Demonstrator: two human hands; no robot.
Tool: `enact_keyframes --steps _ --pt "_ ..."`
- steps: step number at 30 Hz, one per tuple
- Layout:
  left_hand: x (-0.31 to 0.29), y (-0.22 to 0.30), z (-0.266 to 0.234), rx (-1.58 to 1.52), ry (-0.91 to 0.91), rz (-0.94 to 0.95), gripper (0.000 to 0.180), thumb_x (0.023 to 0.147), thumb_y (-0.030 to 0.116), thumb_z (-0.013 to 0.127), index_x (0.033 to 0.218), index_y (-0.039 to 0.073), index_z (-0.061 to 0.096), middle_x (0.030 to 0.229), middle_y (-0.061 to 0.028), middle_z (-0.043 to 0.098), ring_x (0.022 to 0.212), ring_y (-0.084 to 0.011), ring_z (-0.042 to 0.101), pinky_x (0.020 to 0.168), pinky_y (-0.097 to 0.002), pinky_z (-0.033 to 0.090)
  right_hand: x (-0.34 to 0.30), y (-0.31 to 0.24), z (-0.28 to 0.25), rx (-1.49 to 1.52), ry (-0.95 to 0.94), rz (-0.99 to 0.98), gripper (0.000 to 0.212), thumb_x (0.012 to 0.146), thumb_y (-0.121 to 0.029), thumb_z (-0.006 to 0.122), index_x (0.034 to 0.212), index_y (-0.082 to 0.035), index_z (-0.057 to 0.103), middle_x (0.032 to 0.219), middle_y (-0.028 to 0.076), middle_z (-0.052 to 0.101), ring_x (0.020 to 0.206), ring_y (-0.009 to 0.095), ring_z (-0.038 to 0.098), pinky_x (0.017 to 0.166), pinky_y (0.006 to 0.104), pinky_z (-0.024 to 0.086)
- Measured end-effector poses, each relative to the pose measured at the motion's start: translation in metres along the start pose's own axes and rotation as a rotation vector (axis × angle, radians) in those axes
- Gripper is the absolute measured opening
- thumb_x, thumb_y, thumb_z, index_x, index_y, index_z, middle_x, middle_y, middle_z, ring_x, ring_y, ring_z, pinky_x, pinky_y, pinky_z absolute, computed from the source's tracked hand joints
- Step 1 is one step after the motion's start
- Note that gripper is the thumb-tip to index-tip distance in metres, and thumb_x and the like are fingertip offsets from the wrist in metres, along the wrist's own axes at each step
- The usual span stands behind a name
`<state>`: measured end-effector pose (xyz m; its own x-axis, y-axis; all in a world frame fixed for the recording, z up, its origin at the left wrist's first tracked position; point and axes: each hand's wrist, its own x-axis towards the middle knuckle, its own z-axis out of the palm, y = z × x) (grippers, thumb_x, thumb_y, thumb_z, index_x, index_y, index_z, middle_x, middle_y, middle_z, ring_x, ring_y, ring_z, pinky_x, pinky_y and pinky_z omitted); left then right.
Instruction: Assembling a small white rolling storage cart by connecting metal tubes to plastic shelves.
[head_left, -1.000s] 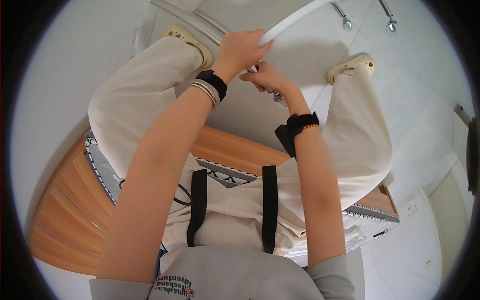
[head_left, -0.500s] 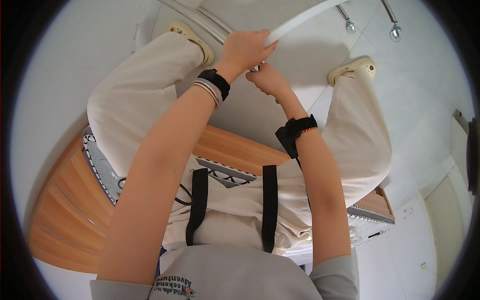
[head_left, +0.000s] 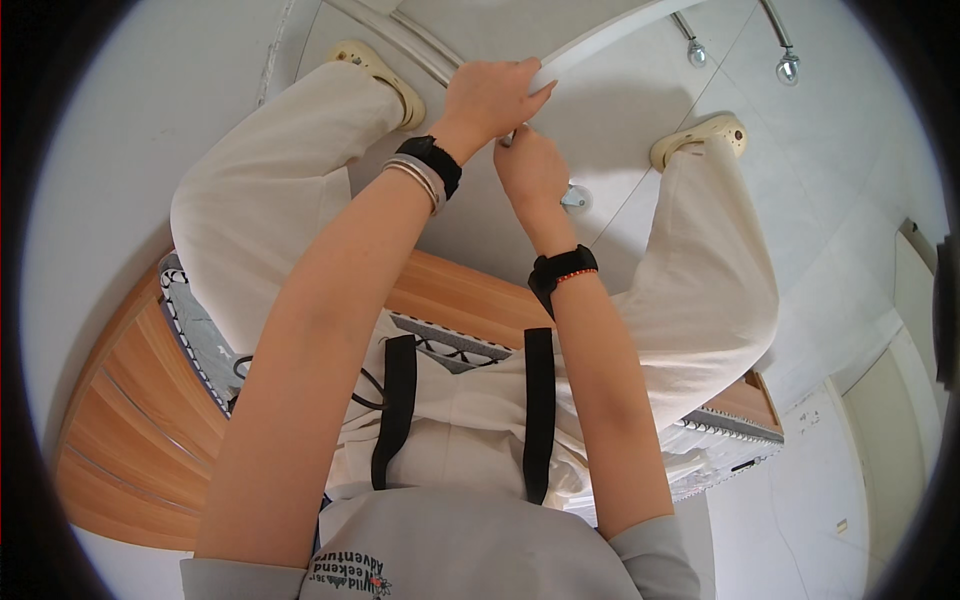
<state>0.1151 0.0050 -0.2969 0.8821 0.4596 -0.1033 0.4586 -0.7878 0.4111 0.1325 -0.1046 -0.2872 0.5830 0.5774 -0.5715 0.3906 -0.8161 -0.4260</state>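
My left hand [head_left: 488, 102] is closed at the near corner of a white panel [head_left: 610, 42], where a pair of metal tubes [head_left: 405, 42] also ends; its fingertips lie on the panel's edge. Just below it, my right hand [head_left: 532, 172] is a fist seen from the back. A small bit of metal [head_left: 508, 138] shows at its knuckles, and what the fingers hold is mostly hidden. Beside the right wrist a caster wheel [head_left: 577, 197] with a clear wheel peeks out. Black straps circle both wrists.
Two more casters [head_left: 697, 52] on metal legs stand at the top right. My feet in cream clogs [head_left: 715, 138] rest on the tiled floor either side. Beneath me is a wooden seat [head_left: 150, 430] with a grey patterned cushion [head_left: 200, 345]. A pale wall [head_left: 130, 120] rises at left.
My right hand has turned, its wrist and forearm swinging left and the knuckles now pointing up. The caster beside that wrist has come into view. My left hand stays put.
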Motion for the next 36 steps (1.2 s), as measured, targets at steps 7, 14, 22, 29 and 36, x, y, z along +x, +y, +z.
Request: enact_keyframes --steps 7,14,22,29,36 --pt "0.001 0.001 -0.002 0.010 -0.018 -0.029 0.035 0.085 0.043 0.052 0.080 0.009 0.059 0.056 -0.0095 0.058 0.052 -0.0303 0.057 0.046 -0.0392 0.045 -0.001 0.001 0.007 -0.123 0.125 -0.036 0.019 0.081 -0.025 0.058 0.084 -0.008 0.065 0.072 0.018 0.064 0.064 0.034 0.063 0.055 0.0423 0.050" --pt "0.000 0.000 -0.001 0.005 -0.014 -0.040 0.035 0.085 0.042 0.052 0.078 0.009 0.058 0.054 -0.0093 0.057 0.052 -0.0302 0.057 0.046 -0.0389 0.044 0.031 0.017 -0.022 0.375 -0.593 -0.027 0.028 0.072 -0.030 0.067 0.074 -0.003 0.061 0.059 0.008 0.058 0.055 0.019 0.061 0.052 0.0290 0.049" --pt "0.001 0.003 -0.001 0.000 0.010 -0.030 0.035 0.085 0.043 0.052 0.077 0.009 0.059 0.053 -0.0087 0.055 0.050 -0.0298 0.055 0.045 -0.0388 0.043 0.045 0.030 -0.027 0.735 -0.981 0.106 0.030 0.073 -0.030 0.066 0.067 -0.006 0.048 0.055 0.002 0.047 0.047 0.012 0.048 0.043 0.0258 0.039" --pt "0.001 0.001 -0.002 0.017 -0.060 -0.053 0.035 0.085 0.043 0.051 0.080 0.010 0.060 0.053 -0.0091 0.056 0.051 -0.0299 0.056 0.046 -0.0398 0.043 0.032 0.021 -0.015 0.496 -0.628 0.085 0.029 0.074 -0.025 0.059 0.064 0.002 0.055 0.062 0.011 0.056 0.052 0.020 0.054 0.048 0.0331 0.043" --pt "0.000 0.002 -0.002 0.021 -0.029 -0.047 0.035 0.085 0.044 0.052 0.079 0.010 0.060 0.054 -0.0097 0.057 0.052 -0.0303 0.057 0.046 -0.0393 0.044 0.019 0.014 -0.011 0.280 -0.375 -0.006 0.040 0.073 -0.028 0.058 0.088 0.009 0.063 0.086 0.028 0.063 0.086 0.038 0.062 0.077 0.0415 0.048"
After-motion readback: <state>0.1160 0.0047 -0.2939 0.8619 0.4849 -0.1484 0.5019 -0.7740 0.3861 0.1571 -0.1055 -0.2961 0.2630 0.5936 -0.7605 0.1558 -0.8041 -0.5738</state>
